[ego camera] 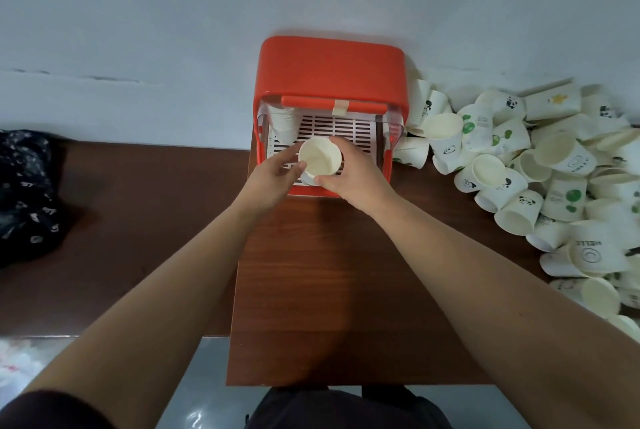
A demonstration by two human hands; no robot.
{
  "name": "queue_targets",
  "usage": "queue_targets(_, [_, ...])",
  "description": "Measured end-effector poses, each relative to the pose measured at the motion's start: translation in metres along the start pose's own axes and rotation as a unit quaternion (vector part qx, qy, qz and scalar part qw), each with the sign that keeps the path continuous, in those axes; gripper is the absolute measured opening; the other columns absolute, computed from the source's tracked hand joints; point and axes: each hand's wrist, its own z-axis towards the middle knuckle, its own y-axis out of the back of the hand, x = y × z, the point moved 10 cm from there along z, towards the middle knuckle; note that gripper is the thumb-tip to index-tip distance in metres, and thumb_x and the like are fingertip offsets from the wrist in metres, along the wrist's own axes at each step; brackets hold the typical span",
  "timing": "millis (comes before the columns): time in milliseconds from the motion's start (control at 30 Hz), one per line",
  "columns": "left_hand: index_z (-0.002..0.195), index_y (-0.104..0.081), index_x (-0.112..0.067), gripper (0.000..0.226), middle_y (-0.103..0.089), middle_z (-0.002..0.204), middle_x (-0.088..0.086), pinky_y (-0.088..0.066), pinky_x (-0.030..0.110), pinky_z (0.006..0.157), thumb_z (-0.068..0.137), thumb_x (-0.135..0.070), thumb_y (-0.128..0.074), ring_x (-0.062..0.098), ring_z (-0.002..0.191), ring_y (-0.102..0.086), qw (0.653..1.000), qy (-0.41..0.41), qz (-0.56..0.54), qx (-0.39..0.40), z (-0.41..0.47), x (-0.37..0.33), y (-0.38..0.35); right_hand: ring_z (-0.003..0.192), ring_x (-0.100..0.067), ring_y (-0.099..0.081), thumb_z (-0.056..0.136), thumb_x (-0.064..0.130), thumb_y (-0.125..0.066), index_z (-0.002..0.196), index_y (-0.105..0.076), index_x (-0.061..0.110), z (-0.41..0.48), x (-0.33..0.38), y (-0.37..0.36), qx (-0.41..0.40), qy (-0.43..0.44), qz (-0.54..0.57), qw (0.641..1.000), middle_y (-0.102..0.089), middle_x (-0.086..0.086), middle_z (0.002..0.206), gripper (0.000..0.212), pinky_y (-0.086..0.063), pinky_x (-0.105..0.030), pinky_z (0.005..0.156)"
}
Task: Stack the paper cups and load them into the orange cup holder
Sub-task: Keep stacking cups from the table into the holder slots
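Both hands grip the cup stack, left hand from 9 o'clock and right hand from 3, fingers curled round its sides. I'd guess that's to keep it upright over the orange cup holder's slotted tray. Another stack already sits at the tray's 10 o'clock corner. Can't tell how many cups are nested. The loose cup pile waits on the desk at 3 o'clock.
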Motion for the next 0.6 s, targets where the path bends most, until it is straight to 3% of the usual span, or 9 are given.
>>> queue_targets(167, [0.151,-0.043,-0.028,0.049,-0.054,0.142,0.005,-0.043,0.03,0.097,0.105,-0.042,-0.045,0.02,0.122,-0.058,0.996,0.01,0.084,-0.018,-0.002,-0.006,0.001,0.13,-0.02,-0.048,0.086,0.039,-0.075,0.148,-0.038,0.016,-0.006,-0.007,0.009,0.026,-0.009,-0.034,0.999,-0.049,-0.004,0.145,0.076,-0.039,-0.027,0.095])
queue_targets(267, [0.143,-0.05,-0.015,0.046,-0.056,0.136,0.008,-0.042,0.029,0.09,0.103,-0.038,-0.05,0.018,0.111,-0.06,0.992,0.017,0.103,-0.066,-0.018,-0.012,0.009,0.131,-0.019,-0.051,0.092,0.04,-0.068,0.144,-0.044,0.012,-0.023,-0.025,0.031,0.038,-0.005,-0.039,0.999,-0.05,-0.005,0.145,0.064,-0.041,-0.029,0.101])
queue_targets(367, [0.131,-0.059,-0.012,0.037,-0.06,0.124,0.005,-0.045,0.027,0.087,0.1,-0.032,-0.056,0.012,0.1,-0.06,0.988,0.024,0.12,-0.091,-0.043,-0.018,0.003,0.127,-0.016,-0.053,0.094,0.042,-0.063,0.142,-0.049,0.014,-0.047,-0.067,0.062,0.035,-0.017,-0.056,0.998,-0.054,-0.004,0.142,0.058,-0.04,-0.026,0.1])
queue_targets(500, [0.111,-0.067,-0.012,0.018,-0.067,0.103,-0.002,-0.041,0.004,0.071,0.099,-0.022,-0.06,-0.001,0.085,-0.059,0.992,0.011,0.126,-0.019,-0.059,-0.043,-0.055,0.125,-0.021,-0.054,0.093,0.04,-0.064,0.14,-0.051,0.011,-0.074,-0.14,0.107,0.018,-0.058,-0.092,0.994,-0.051,-0.007,0.138,0.056,-0.044,-0.034,0.103])
queue_targets(600, [0.108,-0.069,-0.012,0.013,-0.066,0.096,-0.004,-0.041,0.005,0.07,0.098,-0.017,-0.062,-0.004,0.081,-0.058,0.991,-0.026,0.128,0.041,-0.047,-0.084,-0.114,0.113,-0.027,-0.057,0.092,0.033,-0.066,0.135,-0.054,0.008,-0.081,-0.181,0.145,-0.013,-0.073,-0.125,0.989,-0.051,-0.01,0.13,0.051,-0.044,-0.033,0.092])
